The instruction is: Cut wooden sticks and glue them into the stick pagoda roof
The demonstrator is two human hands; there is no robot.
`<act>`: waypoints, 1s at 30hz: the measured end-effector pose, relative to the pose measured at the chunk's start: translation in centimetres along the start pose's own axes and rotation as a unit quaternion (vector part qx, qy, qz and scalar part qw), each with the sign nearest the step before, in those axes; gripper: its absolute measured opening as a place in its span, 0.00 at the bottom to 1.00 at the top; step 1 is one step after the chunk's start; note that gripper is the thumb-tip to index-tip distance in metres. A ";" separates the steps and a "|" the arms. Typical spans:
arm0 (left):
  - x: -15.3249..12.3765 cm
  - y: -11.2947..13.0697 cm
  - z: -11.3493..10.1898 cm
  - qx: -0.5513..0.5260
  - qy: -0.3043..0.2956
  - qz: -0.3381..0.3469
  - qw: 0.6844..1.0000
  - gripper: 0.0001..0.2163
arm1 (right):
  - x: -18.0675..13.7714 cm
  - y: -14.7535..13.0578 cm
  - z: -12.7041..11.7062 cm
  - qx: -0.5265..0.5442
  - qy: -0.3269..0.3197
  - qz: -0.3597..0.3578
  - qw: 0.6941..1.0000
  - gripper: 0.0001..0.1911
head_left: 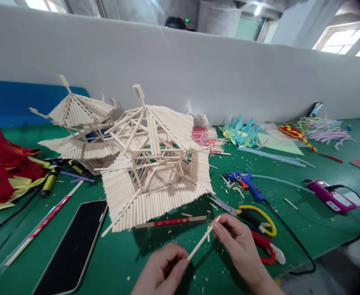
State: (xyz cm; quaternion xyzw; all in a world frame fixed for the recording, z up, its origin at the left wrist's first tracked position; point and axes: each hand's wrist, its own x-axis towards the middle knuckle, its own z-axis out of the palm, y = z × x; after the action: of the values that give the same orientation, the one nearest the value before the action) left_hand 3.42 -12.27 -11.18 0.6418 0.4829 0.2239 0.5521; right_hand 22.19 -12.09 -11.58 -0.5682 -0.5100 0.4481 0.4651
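A thin wooden stick (200,245) is held between my two hands near the front edge of the table. My left hand (167,268) pinches its lower end. The upper end is between the thumb and fingers of my right hand (236,243). Just beyond them stands a pavilion model (155,164) built of wooden sticks, its roof only partly covered. Scissors (238,211) with yellow and red handles lie right beside my right hand, partly hidden by it. A pair of chopsticks in a red band (170,221) lies between the model and my hands.
A blue glue gun (244,180) with its cable is at the right, by a purple power box (331,196). At the left are a phone (72,248), a wrapped chopstick pack (44,221) and red paper craft (7,168). A second stick model (78,119) stands behind; a white partition (167,61) rises beyond.
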 end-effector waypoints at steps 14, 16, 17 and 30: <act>0.7 -0.6 1.4 -0.266 -0.088 -0.153 0.948 0.20 | 0.9 -0.7 0.4 0.067 0.037 -0.024 0.997 0.10; 0.8 -0.1 1.5 -0.287 -0.092 -0.159 0.940 0.20 | 1.2 -1.2 0.1 0.080 0.055 -0.034 0.995 0.10; 0.7 0.3 1.4 -0.300 -0.086 -0.157 0.937 0.19 | 1.5 -1.5 -0.2 0.089 0.071 -0.040 0.993 0.09; 0.2 -0.4 1.2 -0.263 -0.020 -0.087 0.961 0.19 | 3.6 -2.9 -5.8 0.159 0.233 -0.102 0.954 0.08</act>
State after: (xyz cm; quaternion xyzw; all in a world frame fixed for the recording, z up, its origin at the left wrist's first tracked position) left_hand 4.32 -12.69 -11.93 0.4334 0.4496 0.2813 0.7286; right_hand 27.75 -8.77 -7.87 -0.5201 -0.3648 0.3292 0.6986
